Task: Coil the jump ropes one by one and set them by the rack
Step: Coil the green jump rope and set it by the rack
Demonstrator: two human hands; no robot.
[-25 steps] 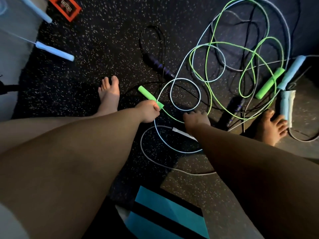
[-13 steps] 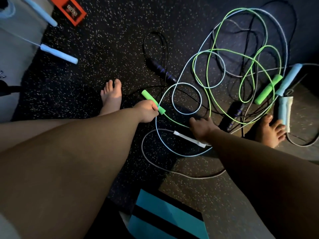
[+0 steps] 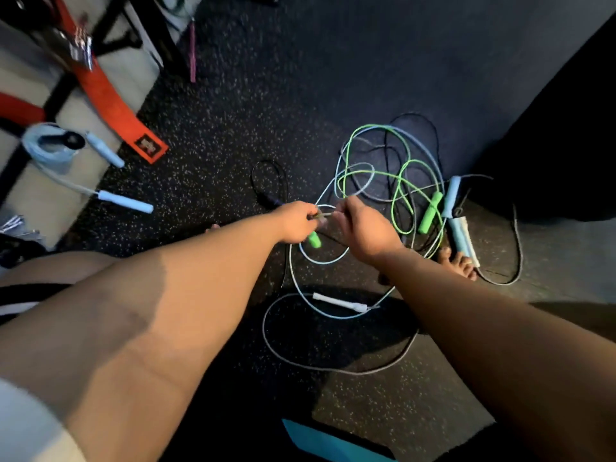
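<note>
Cords of several jump ropes lie tangled on the black rubber floor [image 3: 216, 145], which is flecked with pale specks, and the slim white handle [image 3: 340, 301] in the middle of them serves as the mark for everything else. Just beyond the white handle your left hand [image 3: 296, 221] is clenched round a bright green handle [image 3: 314, 240], a smooth, rounded stick whose end pokes out below your fist. Your right hand [image 3: 363, 228], close beside it, pinches the thin cord of the green jump rope [image 3: 396, 176] where it leaves that handle, though blur hides the exact fingertips. The glossy green cord loops on beyond and right of the white handle, ending at the second green handle [image 3: 430, 211] flat on the floor. Right of that, still on the far right side of the white handle, lie two pale blue handles [image 3: 451, 196], tube-shaped and matte, with your bare foot [image 3: 458, 261] just beside them. A pale blue cord [image 3: 320, 261] curves round the white handle, and a grey cord [image 3: 266, 328] sweeps a wide loop nearer you. A thin black rope [image 3: 266, 168] makes a narrow loop beyond and left. Far left of the white handle another pale blue rope [image 3: 126, 201] rests partly on lighter flooring, near a flat orange strap [image 3: 106, 91] with a black label [image 3: 146, 145] whose writing is too blurred to read.
</note>
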